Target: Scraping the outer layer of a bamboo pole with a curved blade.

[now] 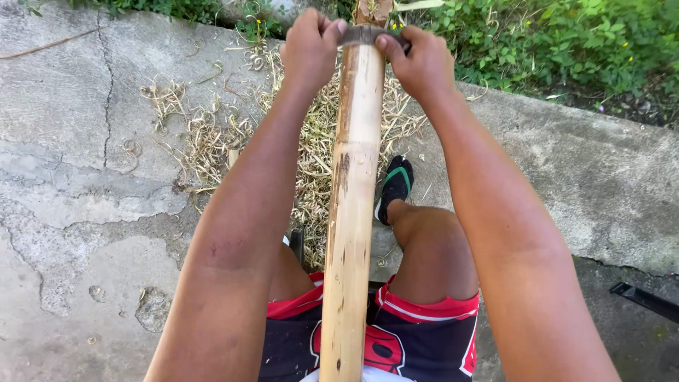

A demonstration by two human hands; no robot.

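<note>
A: What are the hands doing?

B: The left hand and right hand are gripping a blade closed-fisted, across the bamboo pole at upper centre.

A: How far?

B: Shavings are lying around; the pole is looking mostly scraped.

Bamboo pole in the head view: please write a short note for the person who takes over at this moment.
Left hand and right hand: each grips one end of a flat blade laid across the bamboo pole, far from the body.
Pole: runs between the knees, away from the body, over the concrete slab.
Done: the near length looks pale and scraped; shavings lie on the ground.
Left: dark streaks on the pole; the part past the blade.
</note>
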